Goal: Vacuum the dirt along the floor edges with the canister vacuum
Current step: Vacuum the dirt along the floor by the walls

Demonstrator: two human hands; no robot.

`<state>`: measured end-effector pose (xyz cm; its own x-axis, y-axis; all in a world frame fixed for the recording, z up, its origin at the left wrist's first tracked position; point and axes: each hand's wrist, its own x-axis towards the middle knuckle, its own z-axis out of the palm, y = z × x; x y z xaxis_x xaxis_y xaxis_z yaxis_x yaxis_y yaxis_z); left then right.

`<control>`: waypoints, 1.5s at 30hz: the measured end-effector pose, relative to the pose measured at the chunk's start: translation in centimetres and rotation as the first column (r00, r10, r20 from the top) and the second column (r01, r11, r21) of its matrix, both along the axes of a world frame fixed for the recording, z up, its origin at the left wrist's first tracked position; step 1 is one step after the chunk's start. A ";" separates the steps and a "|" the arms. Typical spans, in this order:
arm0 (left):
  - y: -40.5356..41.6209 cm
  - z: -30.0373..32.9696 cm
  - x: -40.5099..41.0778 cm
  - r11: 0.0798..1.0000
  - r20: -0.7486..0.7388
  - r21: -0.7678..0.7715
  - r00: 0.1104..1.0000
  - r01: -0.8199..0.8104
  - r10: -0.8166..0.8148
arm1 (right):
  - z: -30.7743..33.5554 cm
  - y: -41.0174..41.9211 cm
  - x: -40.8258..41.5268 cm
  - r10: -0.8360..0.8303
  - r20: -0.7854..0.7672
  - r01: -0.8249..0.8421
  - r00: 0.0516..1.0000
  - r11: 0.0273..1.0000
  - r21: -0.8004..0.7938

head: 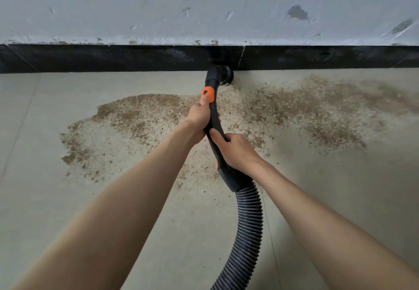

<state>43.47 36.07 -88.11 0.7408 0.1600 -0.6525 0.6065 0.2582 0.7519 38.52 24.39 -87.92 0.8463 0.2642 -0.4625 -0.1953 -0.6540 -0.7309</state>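
A black curved vacuum handle with an orange slider ends in a round brush nozzle that touches the floor at the foot of the black skirting. My left hand grips the handle just below the orange slider, thumb on it. My right hand grips the handle lower down, above the ribbed grey hose. Brown dirt is spread on the grey floor left of the handle, and more dirt lies to the right. The canister is out of view.
A scuffed pale wall rises above the skirting. The hose runs off the bottom edge of the view. Bare grey floor lies at the far left and near right.
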 end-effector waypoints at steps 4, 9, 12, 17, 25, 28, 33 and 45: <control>-1.0 0.0 1.1 1.000 -0.009 -0.024 1.000 0.013 -0.013 | -0.1 -1.0 1.1 0.007 0.017 -0.007 1.000 0.999 -0.038; -2.0 0.3 1.3 0.999 -0.010 -0.016 0.999 0.045 -0.045 | -0.2 -1.8 0.8 -0.036 0.009 0.036 0.999 0.999 0.020; -1.4 0.5 0.8 1.000 0.007 -0.010 1.000 0.022 -0.022 | -0.1 -1.2 0.5 0.004 0.082 -0.001 0.997 0.999 -0.036; 2.4 1.6 -0.9 0.998 0.041 -0.004 0.997 -0.068 0.069 | 0.8 2.0 -0.3 0.073 0.119 -0.069 0.990 0.997 -0.041; 12.1 3.7 -6.5 0.965 0.030 0.101 0.971 -0.240 0.238 | 3.8 10.9 -4.4 0.260 0.102 -0.263 0.960 0.965 0.021; 16.3 4.0 -9.3 0.946 0.021 0.149 0.958 -0.286 0.287 | 3.9 15.0 -6.8 0.306 0.091 -0.311 0.948 0.949 0.052; 22.1 4.4 -13.9 0.895 0.017 0.207 0.916 -0.395 0.401 | 3.5 20.9 -10.4 0.376 0.060 -0.381 0.925 0.917 0.120; 24.0 3.1 -17.4 0.920 -0.071 0.182 0.928 -0.348 0.366 | 2.2 23.0 -12.9 0.406 -0.064 -0.394 0.912 0.908 0.138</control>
<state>26.06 60.09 -85.02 0.5458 0.5122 -0.6631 0.5721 0.3504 0.7416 25.58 47.36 -85.67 0.6147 0.6300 -0.4747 -0.0037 -0.5995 -0.8004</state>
